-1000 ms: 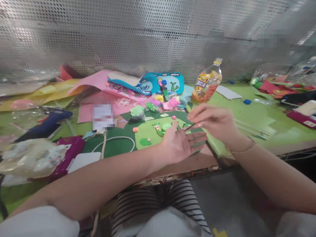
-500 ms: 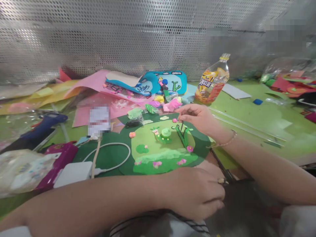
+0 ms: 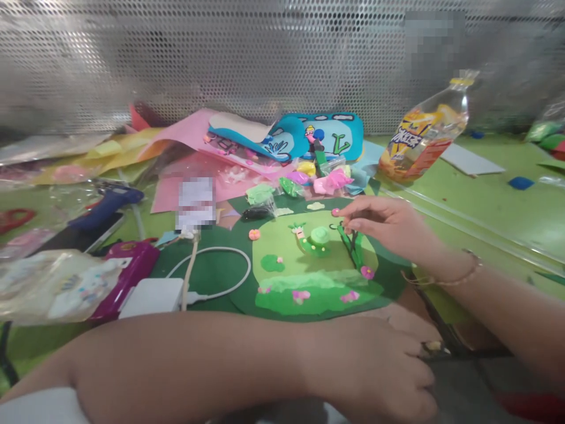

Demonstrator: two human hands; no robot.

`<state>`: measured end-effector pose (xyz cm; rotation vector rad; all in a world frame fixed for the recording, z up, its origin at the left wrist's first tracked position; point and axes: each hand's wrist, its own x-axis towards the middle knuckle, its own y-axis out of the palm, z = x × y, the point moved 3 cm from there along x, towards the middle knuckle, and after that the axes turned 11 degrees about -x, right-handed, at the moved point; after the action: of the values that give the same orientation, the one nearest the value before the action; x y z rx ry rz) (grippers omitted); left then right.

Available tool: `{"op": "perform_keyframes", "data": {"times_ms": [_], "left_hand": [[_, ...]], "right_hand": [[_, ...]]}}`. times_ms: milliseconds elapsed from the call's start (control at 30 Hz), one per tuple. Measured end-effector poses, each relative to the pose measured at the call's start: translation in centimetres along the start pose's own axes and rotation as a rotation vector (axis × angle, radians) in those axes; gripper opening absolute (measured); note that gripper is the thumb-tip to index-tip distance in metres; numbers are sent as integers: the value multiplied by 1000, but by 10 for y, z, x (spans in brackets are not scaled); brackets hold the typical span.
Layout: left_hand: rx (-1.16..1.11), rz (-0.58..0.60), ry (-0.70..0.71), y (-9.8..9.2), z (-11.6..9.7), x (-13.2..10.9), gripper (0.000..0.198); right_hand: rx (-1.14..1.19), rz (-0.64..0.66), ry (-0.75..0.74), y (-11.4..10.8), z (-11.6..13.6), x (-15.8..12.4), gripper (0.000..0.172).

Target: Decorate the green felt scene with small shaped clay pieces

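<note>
A green clay picture lies on a dark green sheet [image 3: 392,288]. On it are a clay snail [image 3: 319,237], a green plant [image 3: 355,250] and a purple flower [image 3: 367,272]. My right hand [image 3: 384,227] reaches in from the right, thumb and fingertips pinched on a thin dark strip at the plant's top; the strip is partly hidden. A small pink clay ball [image 3: 336,212] sits by its index fingertip. In front of the picture, my left hand [image 3: 379,365] rests with curled fingers by the table edge. A small pale bit shows near its fingertips; its palm is hidden.
A tilted plastic bottle [image 3: 424,135] stands at the back right. Bagged clay [image 3: 331,181] and blue clay pictures [image 3: 339,138] lie behind. To the left are a white adapter [image 3: 152,296], a cable [image 3: 250,265], a magenta case [image 3: 132,265] and a blue glue gun [image 3: 108,207].
The view has shifted, so the table things appear farther right. My right hand has lowered slightly at the plant's top, still pinching. My left hand stays curled at the near edge.
</note>
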<state>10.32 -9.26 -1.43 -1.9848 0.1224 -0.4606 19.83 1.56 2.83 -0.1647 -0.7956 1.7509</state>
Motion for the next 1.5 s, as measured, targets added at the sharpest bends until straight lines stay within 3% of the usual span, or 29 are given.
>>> {"op": "perform_keyframes", "data": {"times_ms": [200,533,1033,1500], "left_hand": [[36,-55,28,-2,-2,-1,18],[49,39,-88,-5,-5,-2,12],[27,68,-125,-10,-6,0,10],[29,69,-99,-13,-7,-1,12]], "right_hand": [[-66,-47,-19,1,3,0,14],[-287,-121,-79,-27,-24,12,16],[-149,-147,-21,-9,-23,15,10],[-172,-85,-14,-2,-22,16,12]]}}
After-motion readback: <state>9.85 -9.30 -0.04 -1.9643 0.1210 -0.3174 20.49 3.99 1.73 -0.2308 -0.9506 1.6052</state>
